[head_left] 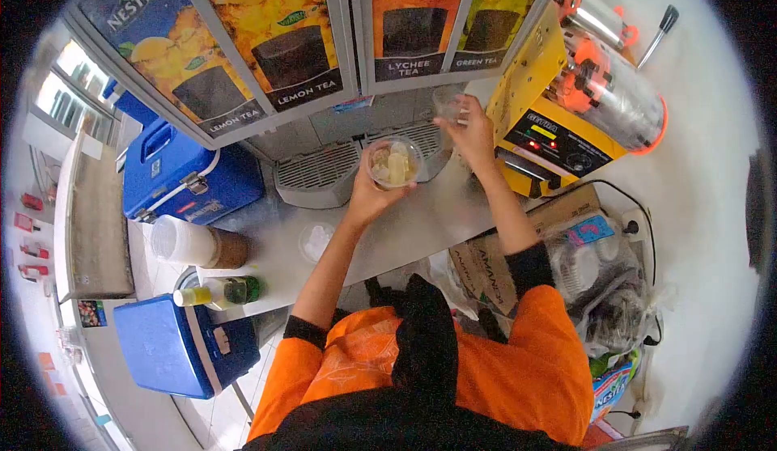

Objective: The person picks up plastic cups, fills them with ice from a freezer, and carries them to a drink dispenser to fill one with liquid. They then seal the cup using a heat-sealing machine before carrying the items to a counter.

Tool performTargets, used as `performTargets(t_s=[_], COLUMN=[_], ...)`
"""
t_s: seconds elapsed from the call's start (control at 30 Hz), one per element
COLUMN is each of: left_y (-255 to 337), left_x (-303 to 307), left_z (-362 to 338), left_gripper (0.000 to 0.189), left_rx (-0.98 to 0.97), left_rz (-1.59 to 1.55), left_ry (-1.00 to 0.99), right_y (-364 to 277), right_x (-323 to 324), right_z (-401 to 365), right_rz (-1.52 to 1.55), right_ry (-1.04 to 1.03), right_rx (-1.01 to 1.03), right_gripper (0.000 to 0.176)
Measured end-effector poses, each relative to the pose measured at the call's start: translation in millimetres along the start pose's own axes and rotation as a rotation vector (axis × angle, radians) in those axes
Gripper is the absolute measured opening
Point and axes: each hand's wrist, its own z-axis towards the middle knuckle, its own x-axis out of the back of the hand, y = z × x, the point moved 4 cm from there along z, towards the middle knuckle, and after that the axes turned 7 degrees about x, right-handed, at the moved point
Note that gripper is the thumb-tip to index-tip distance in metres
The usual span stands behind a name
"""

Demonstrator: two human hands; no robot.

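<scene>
In my left hand (375, 196) is a clear plastic cup (394, 162) holding ice and a pale yellowish drink, with my fingers wrapped round its side. My right hand (469, 131) grips a second clear cup (450, 105), which looks empty, to the right of and above the first. Both cups are over the grated drip trays (320, 173) of the drink dispenser (295, 38). A third clear cup (317, 241) with ice stands on the counter (279, 266), beside my left forearm.
A yellow cup sealer (546, 119) stands at the right. Blue coolers (190, 168) (166, 346), a white-lidded container (198, 243) and a green bottle (218, 291) are at the left. Cardboard (486, 269) and bagged lids (591, 265) lie at lower right.
</scene>
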Motion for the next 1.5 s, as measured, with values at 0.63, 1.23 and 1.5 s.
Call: performTargets(t_s=[0.63, 1.23, 1.5], left_y=[-5, -5, -9], left_x=[26, 27, 28], left_z=[-12, -21, -22], left_gripper=[0.079, 0.078, 0.078], left_rx=[0.048, 0.069, 0.087], left_rz=[0.066, 0.039, 0.040], left_ry=[0.062, 0.063, 0.064], right_y=[44, 50, 52], right_x=[-30, -32, -32], right_z=[53, 55, 56], right_rz=[-0.194, -0.131, -0.061], right_ry=[0.152, 0.161, 0.130], right_rx=[0.136, 0.062, 0.057], right_gripper=[0.048, 0.049, 0.046])
